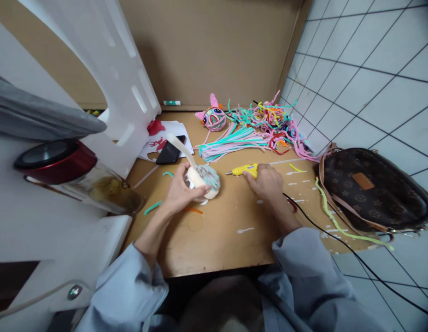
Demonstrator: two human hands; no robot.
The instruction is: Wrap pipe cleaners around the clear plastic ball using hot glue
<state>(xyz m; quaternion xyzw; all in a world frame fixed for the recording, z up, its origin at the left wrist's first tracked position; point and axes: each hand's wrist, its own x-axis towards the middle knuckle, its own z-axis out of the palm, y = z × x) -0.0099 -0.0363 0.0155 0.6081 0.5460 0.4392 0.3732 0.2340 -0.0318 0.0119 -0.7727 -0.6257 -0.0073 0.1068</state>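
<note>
My left hand [182, 190] is closed around a clear rounded object [213, 177] partly wrapped in a cream-coloured fuzzy strip [197, 177]. The strip's loose end sticks up toward the back left. My right hand [268, 182] grips a yellow hot glue gun [242, 170], its nozzle pointing left at the rounded object with a gap between them. From below the right wrist a black cord [324, 229] runs off to the lower right. Short pieces of teal pipe cleaner [152, 208] and orange pipe cleaner [193, 210] lie beside the left hand.
Behind the hands lie a bundle of pink and teal pipe cleaners [234, 142], a tangled colourful heap [269, 115] and a pink-eared ball figure [214, 118]. A black phone [169, 151] rests on white paper [181, 130]. A brown handbag [376, 189] stands right; a red-lidded glass jar [110, 191] stands left.
</note>
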